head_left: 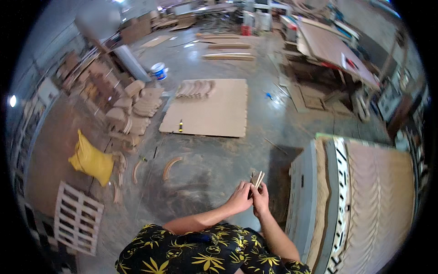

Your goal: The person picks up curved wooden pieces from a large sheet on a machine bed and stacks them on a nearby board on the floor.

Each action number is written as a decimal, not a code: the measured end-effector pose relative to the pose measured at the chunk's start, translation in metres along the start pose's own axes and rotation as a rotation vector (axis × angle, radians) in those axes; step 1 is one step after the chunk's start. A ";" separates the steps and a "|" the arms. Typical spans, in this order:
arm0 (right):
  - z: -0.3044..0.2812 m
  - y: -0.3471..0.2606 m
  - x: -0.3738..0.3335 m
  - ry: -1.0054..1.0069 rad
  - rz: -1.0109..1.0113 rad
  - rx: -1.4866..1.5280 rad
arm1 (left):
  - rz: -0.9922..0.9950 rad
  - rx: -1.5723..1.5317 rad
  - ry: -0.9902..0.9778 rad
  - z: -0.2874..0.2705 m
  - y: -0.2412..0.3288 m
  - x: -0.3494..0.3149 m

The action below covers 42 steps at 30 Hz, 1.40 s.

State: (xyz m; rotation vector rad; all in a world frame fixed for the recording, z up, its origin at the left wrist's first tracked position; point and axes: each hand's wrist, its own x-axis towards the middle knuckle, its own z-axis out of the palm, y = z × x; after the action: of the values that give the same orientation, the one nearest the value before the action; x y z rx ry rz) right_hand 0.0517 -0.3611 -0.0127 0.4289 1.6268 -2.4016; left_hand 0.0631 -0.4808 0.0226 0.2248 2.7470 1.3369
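In front of my body both hands come together, fingers closed. My left hand [239, 199] grips the lower end of a small brown piece whose kind I cannot make out. My right hand [260, 201] presses against it from the other side. Two thin pale sticks [259, 179] poke up above the fingers, close to my right thumb. Which hand bears most of the bundle is hidden by the fingers. On the floor to the left of my hands lies a curved wooden piece [171, 167].
A large flat board [210, 112] lies ahead, bearing a row of curved wooden pieces [196, 88] and a yellow-black tool [180, 125]. To my right stands a tall stack of panels [378, 196]. A yellow sack [91, 157] and a white slatted pallet [78, 218] are left.
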 end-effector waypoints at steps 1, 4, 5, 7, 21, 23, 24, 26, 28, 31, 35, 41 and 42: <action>0.021 0.009 0.006 0.004 -0.025 0.036 | -0.034 -0.047 0.009 -0.013 -0.012 -0.005; 0.089 0.023 0.021 -0.052 0.076 0.168 | -0.071 -0.105 0.064 -0.074 -0.050 -0.009; 0.104 0.029 0.028 -0.084 0.086 0.151 | -0.079 -0.112 0.069 -0.094 -0.060 -0.011; 0.145 0.032 0.035 -0.152 0.290 0.163 | -0.091 -0.126 0.137 -0.128 -0.092 -0.021; 0.118 0.204 0.300 0.243 0.418 -0.046 | -1.024 -0.231 0.862 -0.284 -0.385 -0.271; 0.122 0.218 0.300 0.229 0.269 -0.203 | -1.291 -0.081 1.035 -0.258 -0.413 -0.370; 0.145 0.228 0.309 0.169 0.304 -0.193 | -1.442 -0.112 1.257 -0.221 -0.447 -0.454; 0.157 0.220 0.344 0.756 0.475 0.090 | -1.827 -0.239 1.210 -0.169 -0.423 -0.520; 0.191 0.245 0.366 1.327 0.635 0.333 | -2.035 -0.452 1.055 -0.139 -0.375 -0.555; 0.339 0.288 0.370 0.551 0.853 -0.207 | -2.089 -0.658 0.989 -0.104 -0.337 -0.564; 0.582 0.333 0.343 -0.337 0.825 -0.483 | -1.963 -0.815 0.982 -0.063 -0.358 -0.517; 0.924 0.282 0.181 -1.145 0.648 -0.319 | -1.680 -0.870 0.894 -0.069 -0.446 -0.448; 0.984 0.256 0.150 -1.243 0.571 -0.227 | -1.684 -0.888 0.913 -0.081 -0.460 -0.447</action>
State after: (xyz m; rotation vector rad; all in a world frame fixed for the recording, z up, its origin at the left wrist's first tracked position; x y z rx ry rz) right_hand -0.1237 -1.3711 0.0557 -0.5059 0.9433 -1.4328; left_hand 0.4482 -0.8978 -0.2867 -2.3838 1.0828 1.6944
